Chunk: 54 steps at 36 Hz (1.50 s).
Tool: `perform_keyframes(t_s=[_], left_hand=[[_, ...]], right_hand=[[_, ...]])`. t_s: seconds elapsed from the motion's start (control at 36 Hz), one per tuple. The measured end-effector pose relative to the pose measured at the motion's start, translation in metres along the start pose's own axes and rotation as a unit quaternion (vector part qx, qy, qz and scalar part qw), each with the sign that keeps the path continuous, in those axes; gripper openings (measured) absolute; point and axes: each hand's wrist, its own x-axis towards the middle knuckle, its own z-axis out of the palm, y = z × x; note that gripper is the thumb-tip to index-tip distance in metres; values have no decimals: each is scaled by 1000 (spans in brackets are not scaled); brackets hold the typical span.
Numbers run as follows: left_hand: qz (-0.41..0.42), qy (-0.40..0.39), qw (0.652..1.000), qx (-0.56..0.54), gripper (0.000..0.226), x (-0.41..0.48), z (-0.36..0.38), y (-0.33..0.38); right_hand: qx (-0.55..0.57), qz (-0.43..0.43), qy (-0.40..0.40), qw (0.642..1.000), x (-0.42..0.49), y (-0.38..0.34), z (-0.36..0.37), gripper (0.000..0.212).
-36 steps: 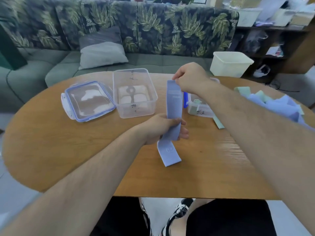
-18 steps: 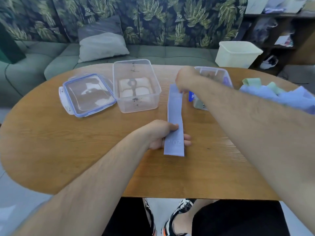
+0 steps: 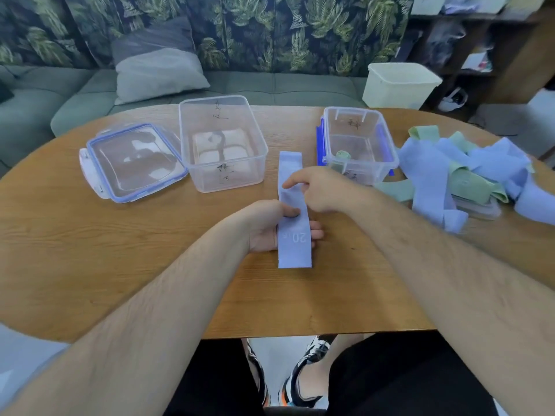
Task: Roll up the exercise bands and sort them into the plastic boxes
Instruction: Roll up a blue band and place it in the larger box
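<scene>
While the left hand grips the blue band near its closer end, thumb on top and fingertips showing from under the band's right edge, the right hand lies over the strip a little farther up. Its forefinger reaches across to the band's left edge and touches it. The other fingers are tucked under the hand, and I cannot tell whether they pinch the fabric or only rest on it.

The band is stretched out flat and straight on the wooden table, running away from the person. It is unrolled, and "20" is printed on it beside the left thumb.

Its far end lies between two clear plastic boxes. The large box stands to the left with handwriting on its walls, and its blue-rimmed lid lies flat just beside it on the left. The small box stands to the right and holds one rolled green band.

Farther right, a loose pile of bands, blue and green tangled together, sits near the table's edge.

Beyond the table are a white bin, a green sofa with a grey cushion, and a leaf-patterned backrest.
</scene>
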Motion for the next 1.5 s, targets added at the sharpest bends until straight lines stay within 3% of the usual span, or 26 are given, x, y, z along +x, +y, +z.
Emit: perform_keyframes(t_s=[0.14,0.36,0.61,0.72,0.83,0.97,1.08,1.14,1.19,1.22,1.31,1.36,1.39,1.44,1.5], left_hand=[[1,-4,1000,2,31,3,-5,0],[7,-14,1000,17,28,1,-3,1],[-3,0,1000,14,23,-5,1,2],[-4,-4,1000,13,25,-10,4,-1],[6,-1,1000,8,25,-16,6,-9],[25,7,1000,-6,29,-26,7,-27],[-18,-1,1000,2,28,-40,14,-44],[-54,-8,996,66,32,-53,16,-50],[-79,7,970,229,56,-69,12,-52],[-83,35,941,327,68,-76,9,-51],[12,223,815,535,74,-77,-7,-42],[161,316,731,582,55,-63,-20,-40],[226,326,711,580,43,-54,-24,-40],[305,316,688,578,22,-33,-27,-42],[299,316,673,598,32,-13,-27,-40]], right_hand=[[22,-23,2,999,3,7,12,63],[-96,-57,-45,993,10,-5,5,65],[-145,-65,-52,986,14,-10,5,68],[-141,-60,-53,987,14,-5,6,68],[-108,-60,-47,991,11,-3,9,39],[-97,-68,-34,992,7,8,19,51],[-96,-60,-27,993,6,14,30,54],[-82,-59,-19,995,3,16,34,54],[-23,-55,12,998,0,20,41,54],[26,-49,44,998,-3,22,44,53],[127,-34,185,974,-17,26,53,42],[150,-34,247,957,-24,25,55,35],[156,-30,257,953,-27,24,55,33],[150,-24,255,955,-27,24,55,32],[128,-17,240,962,-23,25,57,31]])
